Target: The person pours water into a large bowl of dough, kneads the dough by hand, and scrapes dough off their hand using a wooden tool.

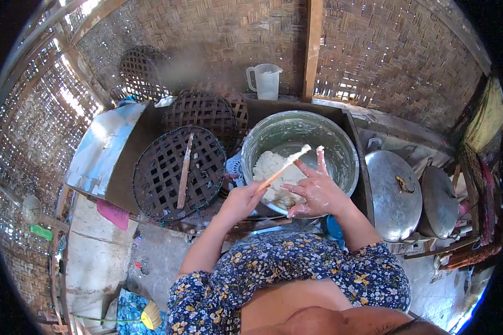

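Note:
A large metal basin point(347, 146) holds a lump of white dough point(269, 165) on its left side, with white smears on its inner wall. My left hand point(241, 202) is closed round the lower end of a wooden stick point(275, 176), whose dough-coated tip points up and right over the basin. Just right of the stick, my right hand point(317, 191) is over the basin's front part with its fingers spread. White dough sticks to its fingertips, and nothing is held in it.
Round woven trays point(151, 167) lie left of the basin, one with a flat wooden strip point(185, 173) on it. Behind stands a plastic jug point(267, 82). Two large metal lids point(395, 195) are at the right. A wooden box edge point(359, 162) surrounds the basin.

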Tool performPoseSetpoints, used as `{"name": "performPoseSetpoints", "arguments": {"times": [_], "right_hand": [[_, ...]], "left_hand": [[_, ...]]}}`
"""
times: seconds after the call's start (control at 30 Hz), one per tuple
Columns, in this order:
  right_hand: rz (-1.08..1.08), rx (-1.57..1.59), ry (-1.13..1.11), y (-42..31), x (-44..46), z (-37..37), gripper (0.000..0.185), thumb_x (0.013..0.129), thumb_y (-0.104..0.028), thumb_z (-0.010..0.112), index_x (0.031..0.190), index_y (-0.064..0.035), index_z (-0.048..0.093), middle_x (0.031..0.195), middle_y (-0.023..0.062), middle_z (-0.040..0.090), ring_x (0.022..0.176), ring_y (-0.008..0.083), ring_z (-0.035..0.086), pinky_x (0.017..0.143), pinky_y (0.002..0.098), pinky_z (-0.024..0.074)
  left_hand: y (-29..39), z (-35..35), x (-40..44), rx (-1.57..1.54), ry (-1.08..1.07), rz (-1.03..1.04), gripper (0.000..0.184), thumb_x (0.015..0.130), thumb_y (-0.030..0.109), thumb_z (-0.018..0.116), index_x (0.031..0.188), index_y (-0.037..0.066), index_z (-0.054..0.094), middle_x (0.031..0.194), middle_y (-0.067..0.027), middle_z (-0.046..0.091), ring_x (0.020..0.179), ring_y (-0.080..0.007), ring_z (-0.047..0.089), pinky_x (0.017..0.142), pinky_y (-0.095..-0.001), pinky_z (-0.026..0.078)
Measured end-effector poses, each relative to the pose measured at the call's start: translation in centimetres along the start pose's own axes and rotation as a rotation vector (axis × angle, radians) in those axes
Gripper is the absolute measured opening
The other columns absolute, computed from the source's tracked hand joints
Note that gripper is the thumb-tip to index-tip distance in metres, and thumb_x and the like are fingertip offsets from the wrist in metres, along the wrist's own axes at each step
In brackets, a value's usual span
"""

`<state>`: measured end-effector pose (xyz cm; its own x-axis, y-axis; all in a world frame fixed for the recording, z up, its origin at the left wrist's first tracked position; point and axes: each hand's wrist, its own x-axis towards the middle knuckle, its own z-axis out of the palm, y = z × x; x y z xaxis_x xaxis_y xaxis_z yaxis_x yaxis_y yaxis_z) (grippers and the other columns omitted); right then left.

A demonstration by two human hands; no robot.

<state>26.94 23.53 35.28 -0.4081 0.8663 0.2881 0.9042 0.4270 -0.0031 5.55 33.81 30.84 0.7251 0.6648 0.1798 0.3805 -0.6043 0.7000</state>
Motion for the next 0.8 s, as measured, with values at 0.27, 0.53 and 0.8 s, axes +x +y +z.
{"name": "performPoseSetpoints", "arguments": {"times": [0.27,0.53,0.8], "right_hand": [[0.030,0.097,0.050,-0.1,0.0,-0.7,0.061,0.065,-0.061,0.055,0.109,-0.0196,0.060,0.074,0.0048,0.063,0.126,0.0273,0.028,0.095,0.0664,-0.0070],[0.095,0.408,0.092,1.7,-0.5,1.5,0.055,0.062,-0.058,0.062,0.106,-0.0248,0.062,0.069,0.0001,0.062,0.126,0.0332,0.027,0.095,0.0643,-0.0107],[0.073,0.774,0.247,1.8,-0.6,1.5,0.057,0.070,-0.063,0.053,0.103,-0.0175,0.064,0.060,0.0011,0.059,0.126,0.0353,0.027,0.097,0.0608,-0.0107]], "left_hand": [[-0.9,-0.2,0.0,-0.017,0.089,-0.076,0.025,0.085,0.023,0.050,0.105,0.009,0.055,0.080,-0.0198,0.060,0.074,-0.0358,0.059,0.063,-0.0399,0.048],[-0.4,1.3,-0.4,0.011,0.045,0.062,0.026,0.085,0.024,0.050,0.106,0.009,0.055,0.079,-0.0191,0.060,0.072,-0.0349,0.059,0.062,-0.0401,0.048],[-0.7,1.1,0.0,0.020,0.096,-0.084,0.025,0.086,0.023,0.050,0.105,0.007,0.056,0.080,-0.0187,0.060,0.072,-0.0318,0.060,0.062,-0.0353,0.048]]}}
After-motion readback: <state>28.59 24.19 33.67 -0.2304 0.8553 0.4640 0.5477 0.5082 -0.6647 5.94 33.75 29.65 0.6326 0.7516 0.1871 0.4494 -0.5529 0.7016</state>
